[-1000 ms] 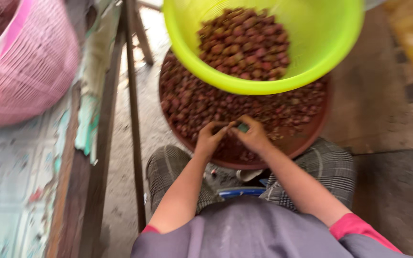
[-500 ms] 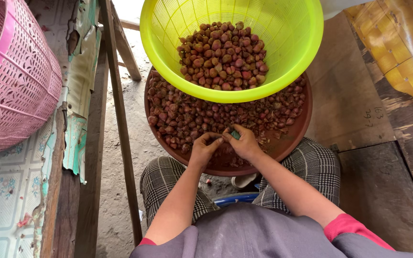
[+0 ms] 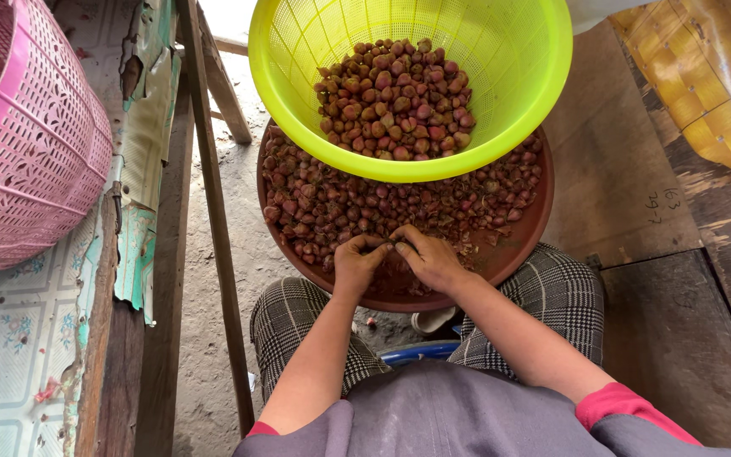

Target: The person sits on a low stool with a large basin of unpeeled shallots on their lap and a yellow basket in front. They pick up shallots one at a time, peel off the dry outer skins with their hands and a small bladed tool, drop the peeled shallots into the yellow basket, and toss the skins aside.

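Note:
A round brown tray point(image 3: 513, 254) rests on my lap, heaped with small reddish shallots point(image 3: 323, 207). My left hand point(image 3: 355, 264) and my right hand point(image 3: 426, 256) meet at the tray's near side, fingertips pinched together on one small shallot point(image 3: 389, 247) between them. A lime-green plastic basket point(image 3: 518, 76) sits over the tray's far half and holds a pile of cleaner shallots point(image 3: 395, 101). Whether a tool is in either hand is hidden by the fingers.
A pink plastic basket point(image 3: 31, 161) lies on a patterned surface at the left. A wooden frame post point(image 3: 213, 220) runs down beside my left knee. A wooden platform point(image 3: 662, 279) and yellow sacking point(image 3: 712, 76) are at the right. A blue object point(image 3: 420, 351) shows between my knees.
The view has shifted, so the tray and green basket sit lower and more centred. My hands stay together at the tray's near edge, fingers working on a shallot.

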Tool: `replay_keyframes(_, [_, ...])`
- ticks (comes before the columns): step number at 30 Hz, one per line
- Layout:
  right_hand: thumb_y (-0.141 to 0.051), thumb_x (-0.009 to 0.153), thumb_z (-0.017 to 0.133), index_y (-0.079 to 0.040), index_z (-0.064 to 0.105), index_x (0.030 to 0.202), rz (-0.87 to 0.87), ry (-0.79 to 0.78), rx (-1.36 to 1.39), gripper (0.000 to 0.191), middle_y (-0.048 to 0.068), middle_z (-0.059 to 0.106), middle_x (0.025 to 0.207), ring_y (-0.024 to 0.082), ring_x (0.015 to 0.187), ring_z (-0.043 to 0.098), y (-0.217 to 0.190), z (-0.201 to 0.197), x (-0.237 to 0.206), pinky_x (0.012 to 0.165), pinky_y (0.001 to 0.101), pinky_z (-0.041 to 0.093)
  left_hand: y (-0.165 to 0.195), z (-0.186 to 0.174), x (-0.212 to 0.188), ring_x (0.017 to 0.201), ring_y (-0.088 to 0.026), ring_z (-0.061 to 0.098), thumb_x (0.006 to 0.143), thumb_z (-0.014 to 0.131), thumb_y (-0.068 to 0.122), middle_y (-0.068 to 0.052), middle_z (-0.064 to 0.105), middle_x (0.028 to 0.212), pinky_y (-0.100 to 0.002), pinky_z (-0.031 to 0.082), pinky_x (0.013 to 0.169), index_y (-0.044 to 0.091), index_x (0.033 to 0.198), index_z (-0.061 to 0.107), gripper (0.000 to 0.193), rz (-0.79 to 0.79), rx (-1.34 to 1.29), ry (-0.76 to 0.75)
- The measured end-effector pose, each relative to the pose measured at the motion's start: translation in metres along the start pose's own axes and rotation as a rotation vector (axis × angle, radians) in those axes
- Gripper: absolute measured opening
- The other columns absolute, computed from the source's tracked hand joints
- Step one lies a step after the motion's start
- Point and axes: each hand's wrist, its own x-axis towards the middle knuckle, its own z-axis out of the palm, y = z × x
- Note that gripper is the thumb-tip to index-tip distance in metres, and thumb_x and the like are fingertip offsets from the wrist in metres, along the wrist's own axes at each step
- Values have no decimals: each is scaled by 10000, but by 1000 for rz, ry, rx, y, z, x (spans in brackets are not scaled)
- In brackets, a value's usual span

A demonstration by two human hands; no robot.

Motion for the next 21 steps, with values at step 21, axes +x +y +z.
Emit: replay_keyframes(21, [-28,832,772,-104,538,1449,39,150,757,664,31,683,1021,110,898,687,-7,5,-6,698,301,607,-4,0,-4,1020,-156,710,951,729,91,-128,738,1131,-271,590,879,-50,1253,638,346,-142,-405,-260])
